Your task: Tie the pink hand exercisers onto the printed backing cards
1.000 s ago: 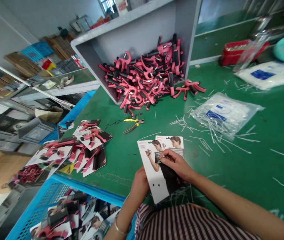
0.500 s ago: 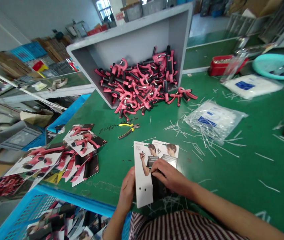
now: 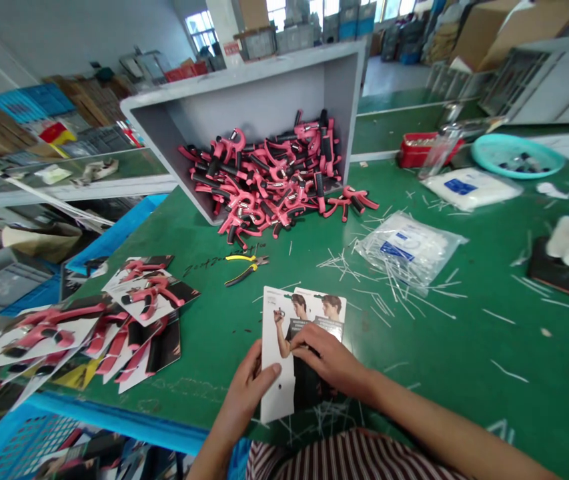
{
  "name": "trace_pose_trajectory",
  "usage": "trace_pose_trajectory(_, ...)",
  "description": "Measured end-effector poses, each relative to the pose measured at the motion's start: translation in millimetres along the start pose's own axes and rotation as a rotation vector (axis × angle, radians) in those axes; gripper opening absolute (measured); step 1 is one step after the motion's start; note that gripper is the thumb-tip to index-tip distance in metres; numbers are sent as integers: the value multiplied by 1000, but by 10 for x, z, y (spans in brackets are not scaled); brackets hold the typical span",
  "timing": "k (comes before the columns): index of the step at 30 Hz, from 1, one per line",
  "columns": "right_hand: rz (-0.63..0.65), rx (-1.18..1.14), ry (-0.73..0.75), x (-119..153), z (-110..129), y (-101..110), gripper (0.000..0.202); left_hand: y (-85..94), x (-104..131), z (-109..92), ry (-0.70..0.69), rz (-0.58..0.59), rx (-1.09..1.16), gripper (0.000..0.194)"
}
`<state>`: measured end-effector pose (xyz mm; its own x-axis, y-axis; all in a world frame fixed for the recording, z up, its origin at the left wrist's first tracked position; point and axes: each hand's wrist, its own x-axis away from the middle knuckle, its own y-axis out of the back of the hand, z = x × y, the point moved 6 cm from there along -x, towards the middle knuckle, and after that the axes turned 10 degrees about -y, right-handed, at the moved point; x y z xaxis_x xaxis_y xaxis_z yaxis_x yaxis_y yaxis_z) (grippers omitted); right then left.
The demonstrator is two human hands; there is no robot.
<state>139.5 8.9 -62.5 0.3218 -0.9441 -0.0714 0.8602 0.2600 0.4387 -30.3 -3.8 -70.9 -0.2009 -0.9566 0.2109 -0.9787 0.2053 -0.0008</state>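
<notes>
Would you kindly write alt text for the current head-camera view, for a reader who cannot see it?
A person's left hand holds a printed card above a green table, the right hand at its front. Beyond lie yellow-handled pliers and a gray bin of pink-and-black grips; carded grips lie left, thin white strips right.

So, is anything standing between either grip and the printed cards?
Nothing visible. The left grip has its thumb on the front of the printed cards, near their left edge, and the right grip touches their front with its fingertips. The pliers lie apart, beyond the cards.
</notes>
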Motion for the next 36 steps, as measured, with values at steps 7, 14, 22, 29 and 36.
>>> trace_pose_trajectory(7, -6, 29, -8, -12, -75, -44, 12, -9, -1, 66, 36, -56, 9, 62)
trace_pose_trajectory(14, -62, -8, -66, 0, -97, 235, 12, 26, -26, 13, 111, 1, 48, 46)
trace_pose_trajectory(22, -109, 375, -109, -488, -396, 647, 14, 528, 14, 41, 138, -143, 177, 58)
trace_pose_trajectory(29, -85, 657, -136, -1375, -487, 445, 5, 799, 122, 21, 1, -401, 305, 59)
trace_pose_trajectory(36, -153, 684, -145, -1508, -562, 582, 12, 729, 49, 81, 12, -182, 212, 39)
